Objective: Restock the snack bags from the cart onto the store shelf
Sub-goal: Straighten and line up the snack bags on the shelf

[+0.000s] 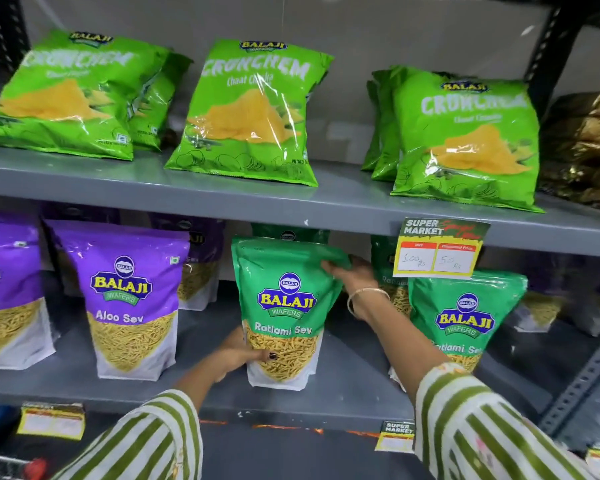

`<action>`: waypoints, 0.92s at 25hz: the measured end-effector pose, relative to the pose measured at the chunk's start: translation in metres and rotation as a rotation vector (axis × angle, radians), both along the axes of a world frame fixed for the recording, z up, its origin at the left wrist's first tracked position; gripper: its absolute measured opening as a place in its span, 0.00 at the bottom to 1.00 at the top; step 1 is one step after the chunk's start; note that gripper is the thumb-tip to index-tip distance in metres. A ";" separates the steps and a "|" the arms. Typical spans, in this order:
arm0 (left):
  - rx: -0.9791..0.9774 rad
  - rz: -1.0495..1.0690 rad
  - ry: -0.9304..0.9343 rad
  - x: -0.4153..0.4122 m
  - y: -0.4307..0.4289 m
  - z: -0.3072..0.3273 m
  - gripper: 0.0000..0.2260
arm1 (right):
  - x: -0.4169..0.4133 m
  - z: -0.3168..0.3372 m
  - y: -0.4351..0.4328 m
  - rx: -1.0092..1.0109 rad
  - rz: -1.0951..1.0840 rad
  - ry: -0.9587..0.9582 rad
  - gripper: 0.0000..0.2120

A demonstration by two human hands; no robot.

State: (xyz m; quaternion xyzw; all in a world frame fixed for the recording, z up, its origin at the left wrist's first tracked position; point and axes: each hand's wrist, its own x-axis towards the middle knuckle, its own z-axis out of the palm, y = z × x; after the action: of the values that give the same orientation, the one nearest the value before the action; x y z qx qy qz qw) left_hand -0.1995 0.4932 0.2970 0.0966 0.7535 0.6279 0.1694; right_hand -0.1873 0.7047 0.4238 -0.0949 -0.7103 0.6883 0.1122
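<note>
A green Ratlami Sev bag (284, 306) stands upright on the lower grey shelf (187, 382), in the middle. My left hand (238, 351) grips its lower left side, thumb on the clear window. My right hand (354, 275) holds its top right corner, fingers over the upper edge. Another Ratlami Sev bag (465, 317) stands to the right, partly behind my right forearm. More green bags show behind both. A bit of the wire cart (0, 462) shows at the bottom left corner.
Purple Aloo Sev bags (129, 299) stand to the left on the same shelf. Light green Crunchem chip bags (250, 112) lie on the upper shelf (326, 199), with gold packets (582, 147) at far right. A price tag (439, 251) hangs from the upper shelf's edge.
</note>
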 end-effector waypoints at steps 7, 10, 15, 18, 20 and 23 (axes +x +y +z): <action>-0.031 -0.014 0.002 0.000 -0.002 0.000 0.28 | -0.006 -0.026 0.005 0.002 -0.026 0.000 0.26; -0.047 -0.022 0.010 -0.006 -0.004 -0.005 0.26 | 0.011 -0.075 -0.001 0.140 0.205 -0.199 0.27; -0.035 -0.070 0.025 -0.009 -0.010 -0.006 0.28 | 0.025 -0.105 -0.018 0.152 0.189 -0.240 0.22; -0.031 -0.069 0.026 -0.009 -0.010 -0.006 0.28 | 0.026 -0.108 -0.019 0.115 0.161 -0.224 0.21; -0.045 -0.064 0.021 -0.006 -0.009 -0.005 0.29 | 0.027 -0.108 -0.021 0.138 0.158 -0.206 0.21; -0.239 -0.025 -0.030 0.001 -0.010 0.003 0.33 | 0.032 -0.105 -0.015 0.255 0.198 -0.237 0.26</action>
State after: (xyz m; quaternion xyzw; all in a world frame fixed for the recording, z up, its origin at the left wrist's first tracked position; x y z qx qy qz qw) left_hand -0.1990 0.4833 0.2996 0.0755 0.8190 0.5329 0.1986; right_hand -0.1557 0.6898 0.3192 -0.0899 -0.8060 0.5843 -0.0291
